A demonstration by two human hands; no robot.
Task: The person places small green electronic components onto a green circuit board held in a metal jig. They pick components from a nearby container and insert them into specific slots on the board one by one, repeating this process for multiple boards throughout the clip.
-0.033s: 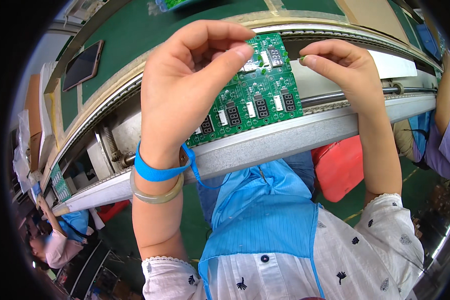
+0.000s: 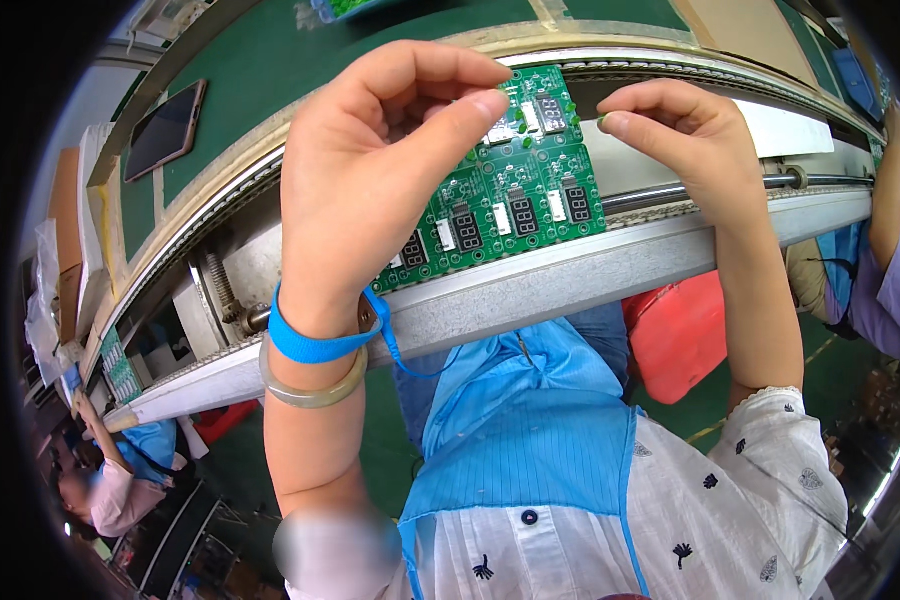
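A green circuit board (image 2: pixel 540 180) lies across the conveyor rails, carrying black digit displays (image 2: pixel 523 212) and white connectors (image 2: pixel 501 219). Small green components (image 2: pixel 526 143) stand along its upper part. Over the board's upper left my left hand (image 2: pixel 370 150) is curled, thumb and fingers drawn close together; what they may hold is hidden. It covers part of the board. Just right of the board, my right hand (image 2: pixel 685 135) pinches a small green component (image 2: pixel 602 121) between thumb and forefinger.
The metal conveyor rail (image 2: pixel 510 290) runs along the near side. On the green bench beyond lie a phone (image 2: pixel 167 130) and a blue bin (image 2: pixel 345 8) of green pieces. A red stool (image 2: pixel 675 335) stands below. Other people work at the far left and right. A blue strap (image 2: pixel 320 343) rings my left wrist.
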